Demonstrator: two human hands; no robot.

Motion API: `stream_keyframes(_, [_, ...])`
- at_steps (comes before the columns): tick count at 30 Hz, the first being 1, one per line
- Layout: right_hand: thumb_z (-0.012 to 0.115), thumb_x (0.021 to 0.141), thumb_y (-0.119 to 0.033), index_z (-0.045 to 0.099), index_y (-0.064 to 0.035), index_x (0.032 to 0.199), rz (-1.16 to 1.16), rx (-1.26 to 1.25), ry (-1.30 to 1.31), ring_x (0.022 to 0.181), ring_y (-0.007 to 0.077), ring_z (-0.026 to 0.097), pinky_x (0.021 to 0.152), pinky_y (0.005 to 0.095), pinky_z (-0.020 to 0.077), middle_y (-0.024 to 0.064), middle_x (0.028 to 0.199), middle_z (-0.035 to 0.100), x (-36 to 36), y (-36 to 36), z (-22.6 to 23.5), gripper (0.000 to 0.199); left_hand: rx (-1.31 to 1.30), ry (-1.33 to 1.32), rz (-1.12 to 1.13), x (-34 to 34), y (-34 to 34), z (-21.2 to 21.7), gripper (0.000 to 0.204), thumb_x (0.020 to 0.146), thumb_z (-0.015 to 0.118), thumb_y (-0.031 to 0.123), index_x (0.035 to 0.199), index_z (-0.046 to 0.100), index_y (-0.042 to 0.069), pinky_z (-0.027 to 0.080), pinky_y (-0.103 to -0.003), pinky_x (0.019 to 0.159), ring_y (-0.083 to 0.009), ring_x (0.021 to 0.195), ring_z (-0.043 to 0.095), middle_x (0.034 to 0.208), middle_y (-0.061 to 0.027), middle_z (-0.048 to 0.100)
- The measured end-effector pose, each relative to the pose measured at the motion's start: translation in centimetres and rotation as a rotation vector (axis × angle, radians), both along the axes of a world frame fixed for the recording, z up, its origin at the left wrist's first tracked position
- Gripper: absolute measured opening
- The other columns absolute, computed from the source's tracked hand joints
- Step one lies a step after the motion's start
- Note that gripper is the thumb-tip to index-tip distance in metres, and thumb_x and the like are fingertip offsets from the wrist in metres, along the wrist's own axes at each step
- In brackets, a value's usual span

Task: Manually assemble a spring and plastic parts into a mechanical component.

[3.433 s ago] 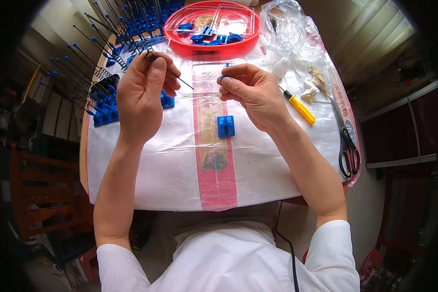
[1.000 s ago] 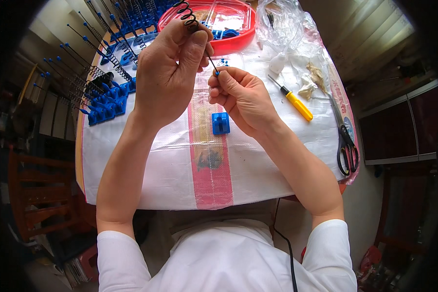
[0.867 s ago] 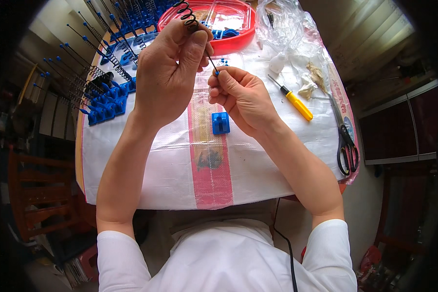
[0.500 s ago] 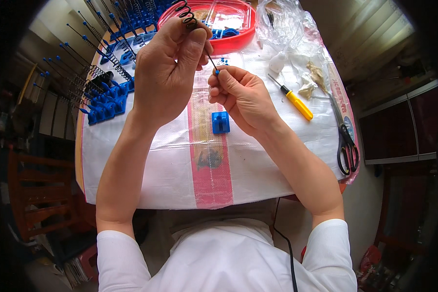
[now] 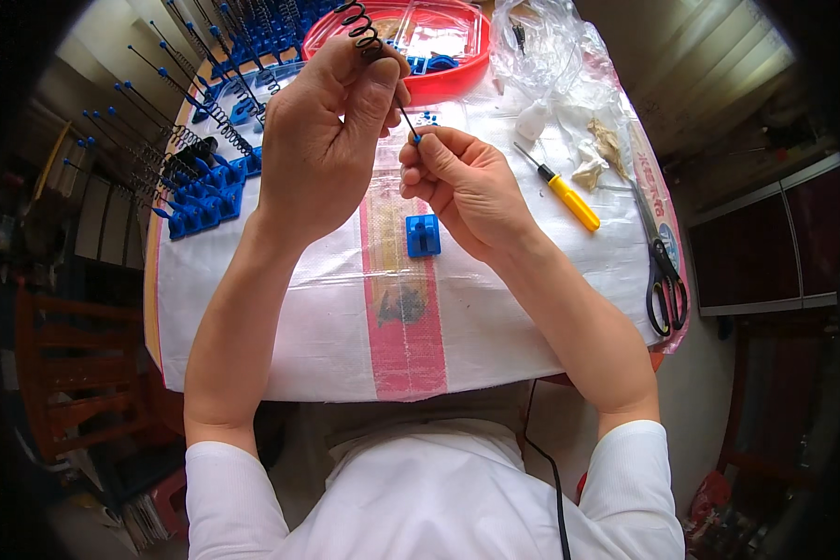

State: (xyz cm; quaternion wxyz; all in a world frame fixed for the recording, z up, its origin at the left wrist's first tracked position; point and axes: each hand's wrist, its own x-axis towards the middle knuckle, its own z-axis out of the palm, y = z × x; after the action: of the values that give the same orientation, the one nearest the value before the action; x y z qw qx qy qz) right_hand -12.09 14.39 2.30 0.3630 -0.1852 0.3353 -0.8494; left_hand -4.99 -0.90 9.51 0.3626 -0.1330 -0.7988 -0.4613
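Head view looks down on a tabletop (image 5: 280, 345) covered with a white woven sheet that has a pink stripe down its middle. The left hand (image 5: 322, 140) is raised over the far middle of the tabletop, fingers curled tight around a thin black rod with a coil spring (image 5: 364, 33) on it; the spring's free end sticks out above the fist. The right hand (image 5: 462, 182) is closed in a pinch on the rod's lower tip, where a small blue cap (image 5: 417, 140) shows between thumb and forefinger.

The step in hand looks like fitting the cap onto the end of the sprung rod. The next move would seem to call for a steady push along the rod while the left hand keeps the spring from sliding.

The rod's long axis runs on a slant, from the spring end toward the far edge down to the capped end toward the near right.

A small blue plastic block (image 5: 423, 234) lies on the pink stripe just below the right hand. A yellow-handled screwdriver (image 5: 562, 189) and black scissors (image 5: 664, 271) lie toward the right edge, a red tray (image 5: 439, 84) at the far edge, and finished blue-based spring rods (image 5: 191, 177) at the far left corner.
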Motion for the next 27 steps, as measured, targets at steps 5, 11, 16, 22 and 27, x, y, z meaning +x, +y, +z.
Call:
stream_keyframes(5, [0.063, 0.097, -0.013, 0.063, 0.0042, 0.11, -0.001, 0.002, -0.002, 0.08, 0.0183, 0.068, 0.073, 0.0313, 0.0602, 0.0137, 0.096, 0.069, -0.01, 0.07, 0.01, 0.021, -0.004, -0.001, 0.009, 0.05, 0.17, 0.01, 0.021, 0.104, 0.052, 0.023, 0.102, 0.063, 0.005, 0.052, -0.023, 0.065, -0.0088, 0.074, 0.065, 0.085, -0.0039, 0.068])
stream_keyframes(11, [0.063, 0.097, -0.014, 0.063, 0.0042, 0.11, -0.002, 0.006, 0.001, 0.08, 0.0184, 0.068, 0.073, 0.0314, 0.06, 0.0137, 0.096, 0.069, 0.04, 0.06, 0.15, 0.022, -0.002, -0.003, -0.007, 0.05, 0.11, -0.11, 0.022, 0.104, 0.052, 0.024, 0.102, 0.063, 0.005, 0.053, -0.023, 0.065, -0.0091, 0.074, 0.064, 0.085, -0.0038, 0.067])
stream_keyframes(16, [0.063, 0.097, -0.014, 0.063, 0.0042, 0.11, 0.0, 0.003, 0.003, 0.08, 0.0179, 0.068, 0.073, 0.0314, 0.0602, 0.0136, 0.096, 0.069, 0.03, 0.11, 0.1, 0.022, -0.013, -0.012, -0.003, 0.08, 0.17, -0.09, 0.022, 0.104, 0.051, 0.024, 0.102, 0.062, 0.005, 0.052, -0.023, 0.065, -0.0088, 0.074, 0.063, 0.085, -0.0037, 0.067])
stream_keyframes(22, [0.063, 0.097, -0.014, 0.063, 0.0039, 0.111, 0.006, -0.001, 0.004, 0.079, 0.0177, 0.068, 0.074, 0.0312, 0.0604, 0.0137, 0.096, 0.069, 0.04, 0.12, 0.06, 0.022, -0.016, -0.014, -0.006, 0.04, 0.11, -0.18, 0.022, 0.105, 0.051, 0.023, 0.102, 0.062, 0.005, 0.051, -0.023, 0.065, -0.0083, 0.074, 0.063, 0.084, -0.0034, 0.066])
stream_keyframes(27, [0.063, 0.097, -0.014, 0.063, 0.0038, 0.111, 0.015, -0.014, 0.001, 0.08, 0.0179, 0.068, 0.073, 0.0312, 0.06, 0.0135, 0.096, 0.069, -0.03, 0.17, 0.01, 0.023, 0.003, -0.019, -0.019, 0.03, 0.32, -0.14, 0.022, 0.105, 0.051, 0.024, 0.102, 0.063, 0.005, 0.051, -0.022, 0.065, -0.008, 0.074, 0.063, 0.085, -0.0029, 0.066])
